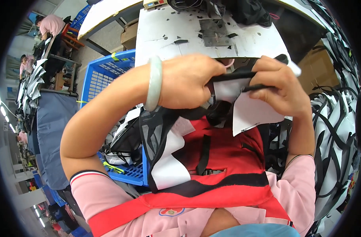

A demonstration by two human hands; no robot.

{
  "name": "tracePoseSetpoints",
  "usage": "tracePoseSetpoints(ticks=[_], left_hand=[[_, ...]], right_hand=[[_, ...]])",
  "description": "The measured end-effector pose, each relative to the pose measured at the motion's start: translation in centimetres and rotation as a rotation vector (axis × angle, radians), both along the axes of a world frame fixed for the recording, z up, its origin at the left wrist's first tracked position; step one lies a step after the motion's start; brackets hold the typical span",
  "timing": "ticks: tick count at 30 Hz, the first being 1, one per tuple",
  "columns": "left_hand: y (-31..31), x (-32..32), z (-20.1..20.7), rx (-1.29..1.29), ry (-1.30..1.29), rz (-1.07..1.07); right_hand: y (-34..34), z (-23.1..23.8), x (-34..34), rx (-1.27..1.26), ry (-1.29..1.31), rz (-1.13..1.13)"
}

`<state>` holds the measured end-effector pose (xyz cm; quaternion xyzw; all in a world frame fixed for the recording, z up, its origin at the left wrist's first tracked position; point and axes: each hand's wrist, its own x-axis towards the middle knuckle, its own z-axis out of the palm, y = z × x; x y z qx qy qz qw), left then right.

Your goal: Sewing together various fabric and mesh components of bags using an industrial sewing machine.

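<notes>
Both my hands grip a black and white fabric piece with black edging, held up in front of my chest. My left hand, slightly blurred, has its fingers curled round the black edge on the left; a pale green bangle circles that wrist. On the right, my right hand pinches a black strip between thumb and fingers, while a white flap hangs below it. Black mesh and white fabric trails down from my left hand over a red apron on my lap.
A white worktable with black scraps and a metal plate stands ahead. At left, a blue plastic crate holds black and white pieces. More strapped white pieces hang at right. Another person is at far left.
</notes>
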<state>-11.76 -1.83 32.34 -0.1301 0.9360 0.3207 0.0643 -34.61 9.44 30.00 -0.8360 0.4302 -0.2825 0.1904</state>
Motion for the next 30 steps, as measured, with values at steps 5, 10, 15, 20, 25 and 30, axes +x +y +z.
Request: tracePoseSetpoints(ticks=[5, 10, 15, 20, 25, 30], left_hand=[[-1.8, -0.2, 1.0, -0.306, 0.052, 0.180], [-3.6, -0.6, -6.8, -0.062, 0.218, 0.354], [-4.8, -2.1, -7.5, 0.483, 0.501, 0.606], [-7.6, -3.4, -8.0, 0.504, 0.591, 0.639], [-9.1, -4.7, -8.7, 0.450, 0.577, 0.716], [-10.4, -5.1, -9.6, 0.516, 0.558, 0.759]], right_hand=[[-2.4, 0.0, -2.1, -0.097, 0.082, -0.193], [-3.7, -4.4, -4.3, 0.035, 0.006, -0.217], [-5.0, -3.5, -6.1, 0.100, -0.093, -0.319], [-7.6, -4.0, -7.3, 0.082, -0.158, -0.351], [-9.6, -4.9, -8.4, 0.098, -0.139, -0.396], [-10.5, -5.1, -8.3, 0.139, -0.119, -0.458]])
